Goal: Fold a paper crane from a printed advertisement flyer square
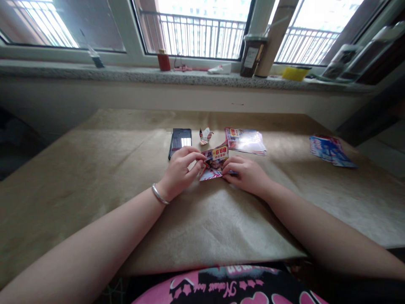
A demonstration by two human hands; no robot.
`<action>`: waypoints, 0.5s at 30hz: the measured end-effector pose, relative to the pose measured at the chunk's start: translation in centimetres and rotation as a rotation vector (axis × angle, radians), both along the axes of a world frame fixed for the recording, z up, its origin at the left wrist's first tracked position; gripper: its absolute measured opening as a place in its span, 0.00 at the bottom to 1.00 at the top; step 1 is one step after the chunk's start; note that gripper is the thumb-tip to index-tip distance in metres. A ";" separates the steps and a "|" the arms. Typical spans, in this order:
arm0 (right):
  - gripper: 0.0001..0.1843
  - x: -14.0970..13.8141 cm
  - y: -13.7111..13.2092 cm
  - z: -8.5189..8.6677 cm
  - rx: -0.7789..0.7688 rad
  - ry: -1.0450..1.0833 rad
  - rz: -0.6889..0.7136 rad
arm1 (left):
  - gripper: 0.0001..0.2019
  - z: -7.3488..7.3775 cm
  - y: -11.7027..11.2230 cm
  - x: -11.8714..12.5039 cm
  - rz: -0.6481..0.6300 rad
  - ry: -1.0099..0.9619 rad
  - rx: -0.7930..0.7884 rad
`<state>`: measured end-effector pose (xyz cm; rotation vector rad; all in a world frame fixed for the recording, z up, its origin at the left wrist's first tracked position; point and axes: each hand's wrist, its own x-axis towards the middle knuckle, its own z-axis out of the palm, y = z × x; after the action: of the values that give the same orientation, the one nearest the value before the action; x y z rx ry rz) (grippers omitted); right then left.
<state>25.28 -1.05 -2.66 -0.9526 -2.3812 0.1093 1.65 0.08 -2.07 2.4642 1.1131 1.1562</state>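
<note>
A printed paper leaflet (217, 157), partly folded, is held between both hands just above the table. My left hand (182, 169), with a silver bangle at the wrist, pinches its left edge. On the other side, my right hand (245, 174) closes its fingers on the right edge. Behind the leaflet stands a small folded paper piece (205, 136). A dark phone (181, 141) lies behind my left hand. Just beyond my right hand sits a stack of glossy printed leaflets (248, 140).
More blue leaflets (332, 151) lie at the right of the cloth-covered table (95, 190). On the stone windowsill (126, 76) at the back stand a red container (163, 61), a dark jar (252, 57) and a yellow item (295, 73).
</note>
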 end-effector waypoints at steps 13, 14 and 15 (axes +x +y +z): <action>0.03 0.2 0.0 0.1 -0.066 -0.103 0.039 | 0.13 -1.3 0.7 -0.2 0.272 0.174 -0.075; 0.04 0.2 -0.1 0.1 -0.070 -0.105 0.043 | 0.13 -1.3 0.7 -0.2 0.274 0.174 -0.065; 0.04 0.2 -0.1 0.2 -0.072 -0.105 0.047 | 0.13 -1.3 0.7 -0.2 0.276 0.175 -0.056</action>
<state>25.44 -1.12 -2.50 -0.9575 -2.5115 0.1685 1.42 0.78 -3.35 2.4638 1.5538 0.9718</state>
